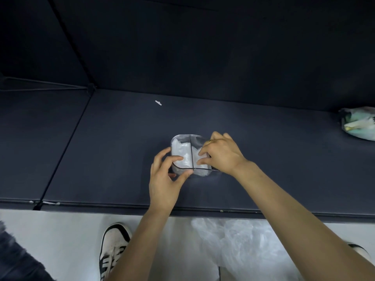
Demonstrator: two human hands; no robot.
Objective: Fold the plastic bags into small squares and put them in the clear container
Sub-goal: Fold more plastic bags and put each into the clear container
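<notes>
Here, both hands [162, 179] [221, 153] on container [182, 137]

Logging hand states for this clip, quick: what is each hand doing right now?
Left hand: grips the near left corner of the clear container.
Right hand: fingers pinch a folded plastic bag in the right compartment.

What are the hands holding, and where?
The left hand grips the clear container at its near left corner. The right hand pinches a folded bag in the right compartment, by its right edge.
</notes>
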